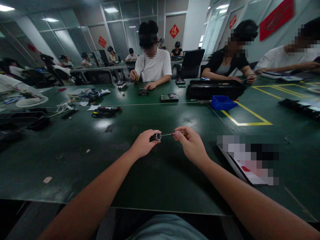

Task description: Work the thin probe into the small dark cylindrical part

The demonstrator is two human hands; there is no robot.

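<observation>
Above the middle of the green table, my left hand (144, 144) is closed around a small dark cylinder with a round, silver-rimmed end (157, 136) facing me. What kind of thing it is cannot be made out. Opposite it, my right hand (190, 142) pinches the handle of a screwdriver (168, 134), with a red collar at the base of its thin shaft. The shaft points left, and its tip reaches the rim of the cylinder. Whether the tip touches a screw is too small to tell. My fingers hide most of the handle.
A partly blurred box or packet (240, 166) lies to the right of my right forearm. Further off are a blue bin (223, 102), a long black casing (216, 89), a circuit-board device (169, 97) and a coiled black cable (103, 112). Co-workers sit across the green table (82, 140).
</observation>
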